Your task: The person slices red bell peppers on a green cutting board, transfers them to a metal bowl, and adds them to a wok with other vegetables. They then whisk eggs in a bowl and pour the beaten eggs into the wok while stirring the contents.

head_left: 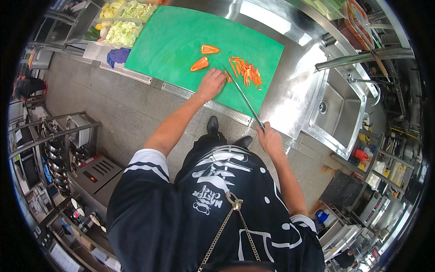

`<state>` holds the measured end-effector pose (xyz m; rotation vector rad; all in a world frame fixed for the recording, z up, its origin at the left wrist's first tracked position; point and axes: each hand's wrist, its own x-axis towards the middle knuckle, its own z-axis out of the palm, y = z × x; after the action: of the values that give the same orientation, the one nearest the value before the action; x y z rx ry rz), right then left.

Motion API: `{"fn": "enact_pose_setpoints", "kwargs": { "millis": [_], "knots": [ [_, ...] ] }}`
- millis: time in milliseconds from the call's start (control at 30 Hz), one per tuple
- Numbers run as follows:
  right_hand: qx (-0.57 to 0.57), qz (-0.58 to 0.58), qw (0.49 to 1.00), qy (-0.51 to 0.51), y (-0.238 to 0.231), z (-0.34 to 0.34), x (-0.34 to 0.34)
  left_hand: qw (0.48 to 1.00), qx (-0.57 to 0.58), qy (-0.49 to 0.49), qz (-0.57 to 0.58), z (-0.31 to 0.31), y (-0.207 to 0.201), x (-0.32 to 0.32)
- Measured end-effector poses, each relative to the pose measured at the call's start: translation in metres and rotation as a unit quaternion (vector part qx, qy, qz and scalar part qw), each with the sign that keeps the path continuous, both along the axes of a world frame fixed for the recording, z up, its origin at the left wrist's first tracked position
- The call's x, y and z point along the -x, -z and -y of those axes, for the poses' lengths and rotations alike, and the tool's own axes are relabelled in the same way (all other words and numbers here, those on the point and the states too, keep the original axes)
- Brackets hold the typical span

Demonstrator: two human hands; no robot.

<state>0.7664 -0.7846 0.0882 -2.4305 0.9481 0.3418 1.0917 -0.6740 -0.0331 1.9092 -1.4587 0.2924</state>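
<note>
The knife (242,96) lies slantwise over the right half of the green cutting board (172,41), its tip pointing away and to the left, its handle end back towards the person's right side. The right hand (271,138) has its fingers wrapped round the handle, covering most of it. The left hand (213,84) is bunched, fingers drawn together, holding down a pepper piece (228,78) beside the blade; from here the fingertips and much of that piece are hidden. Beyond lie two pepper halves (199,64), the farther one nearly crosswise, the nearer slanting up to the right. Right of the blade, pepper strips (248,72) overlap too closely to count, and the blade shows only as a thin line
</note>
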Motion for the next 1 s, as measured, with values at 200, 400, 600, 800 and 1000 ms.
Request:
{"fn": "enact_pose_setpoints", "kwargs": {
  "millis": [200, 400, 600, 800, 1000],
  "knots": [
    [0.004, -0.021, 1.000, 0.004, 0.032, -0.011, 0.006, 1.000, -0.001, 0.002, 0.013, 0.001, 0.002, 0.004],
    [-0.073, 0.087, 0.992, 0.050, 0.069, 0.006, -0.017, 0.997, -0.029, -0.009, 0.069, 0.005, 0.001, 0.013],
    [-0.034, 0.054, 0.997, 0.033, 0.035, 0.004, 0.009, 0.982, 0.028, -0.181, 0.056, -0.010, -0.020, -0.012],
    [-0.027, 0.067, 0.997, 0.002, 0.042, 0.009, 0.021, 0.945, -0.264, -0.190, -0.027, -0.033, -0.032, -0.054],
    [0.028, 0.073, 0.997, 0.020, 0.051, 0.008, 0.014, 0.973, -0.198, -0.082, 0.089, -0.017, -0.019, -0.010]
  ]
}}
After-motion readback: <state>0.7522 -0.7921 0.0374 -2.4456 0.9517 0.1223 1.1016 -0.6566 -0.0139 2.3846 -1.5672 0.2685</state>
